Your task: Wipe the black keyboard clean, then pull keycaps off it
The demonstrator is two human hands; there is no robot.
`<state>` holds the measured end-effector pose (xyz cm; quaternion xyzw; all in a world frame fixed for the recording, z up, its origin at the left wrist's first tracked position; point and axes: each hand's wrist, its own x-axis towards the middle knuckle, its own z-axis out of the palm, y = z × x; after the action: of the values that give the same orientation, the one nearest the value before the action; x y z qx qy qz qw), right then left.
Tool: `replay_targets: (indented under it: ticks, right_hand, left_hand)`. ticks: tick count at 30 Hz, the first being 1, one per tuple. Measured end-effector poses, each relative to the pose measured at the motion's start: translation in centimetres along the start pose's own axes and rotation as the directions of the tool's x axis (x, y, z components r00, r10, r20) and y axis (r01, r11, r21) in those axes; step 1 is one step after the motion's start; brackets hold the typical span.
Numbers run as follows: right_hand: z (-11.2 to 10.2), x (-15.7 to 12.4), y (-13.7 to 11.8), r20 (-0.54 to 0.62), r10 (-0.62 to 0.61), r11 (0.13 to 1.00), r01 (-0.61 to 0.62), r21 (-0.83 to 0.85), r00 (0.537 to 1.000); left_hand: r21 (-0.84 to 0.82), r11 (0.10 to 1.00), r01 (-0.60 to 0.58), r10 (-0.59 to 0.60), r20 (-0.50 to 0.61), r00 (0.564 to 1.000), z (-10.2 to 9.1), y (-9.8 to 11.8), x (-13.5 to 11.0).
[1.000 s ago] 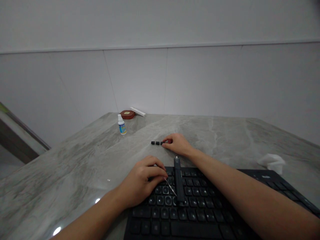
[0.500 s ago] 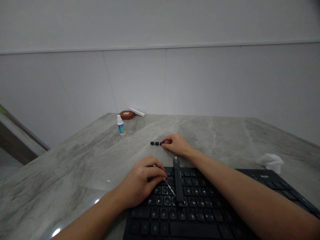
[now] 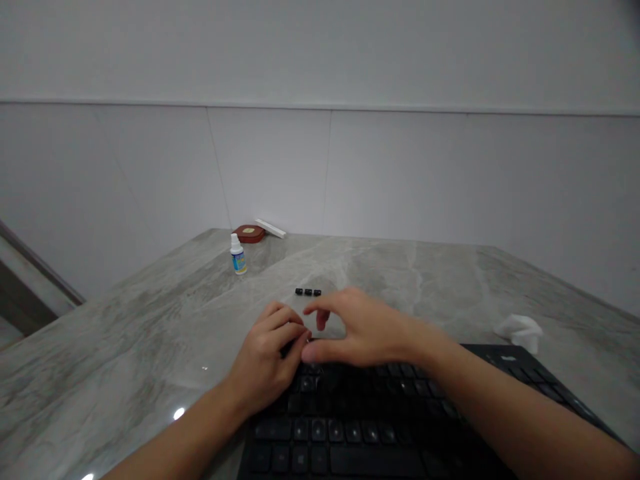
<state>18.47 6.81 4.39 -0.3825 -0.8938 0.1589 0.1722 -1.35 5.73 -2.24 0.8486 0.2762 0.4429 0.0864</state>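
My left hand is closed at the left rear edge of the black keyboard, its fingertips pinched together. A small glint of the thin metal tool shows at those fingertips; the rest of it is hidden. My right hand hovers over the back of the keyboard with thumb and index finger apart, holding nothing visible. Its thumb tip is beside the left fingertips; whether they touch I cannot tell. Beyond the hands, three small black keycaps lie in a row on the table.
On the grey marbled table stands a white spray bottle with a blue label. Behind it are a reddish-brown case and a white strip. A crumpled white tissue lies to the right, behind the keyboard. A pale wall closes the back.
My right hand has left the keycap row and come back toward my left hand, its fingers opening. The left hand has shifted slightly left; the tool and the dark bar on the keyboard are now largely hidden.
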Motion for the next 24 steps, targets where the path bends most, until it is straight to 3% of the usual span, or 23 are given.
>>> replay_targets:
  ticks: [3, 8, 11, 18, 24]
  right_hand:
    - [1.0, -1.7, -1.2, 0.074, -0.020, 0.992, 0.030, -0.125, 0.997]
    - [3.7, -3.3, 0.2, -0.124, -0.047, 0.977, 0.019, -0.213, 0.991]
    - [4.7, -3.4, 0.5, -0.157, -0.094, 0.970, 0.055, -0.238, 0.983]
    - [5.0, -3.3, 1.3, -0.203, -0.042, 0.967, -0.011, -0.254, 0.978]
    - [4.8, -3.7, 1.9, -0.136, -0.025, 0.962, -0.013, -0.274, 0.990]
  left_hand:
    - [0.038, 0.999, 0.034, -0.031, -0.064, 0.997, 0.1, -0.2, -0.1]
    - [0.020, 1.000, 0.022, -0.022, -0.002, 1.000, 0.2, -0.1, -0.1]
    - [0.000, 0.999, 0.046, -0.046, 0.020, 0.999, 0.2, -0.1, 0.0]
    - [-0.058, 0.991, 0.117, -0.110, 0.117, 0.987, 0.0, -0.1, 0.0]
    - [-0.072, 0.962, 0.263, -0.245, 0.197, 0.949, 0.0, -0.4, -0.2]
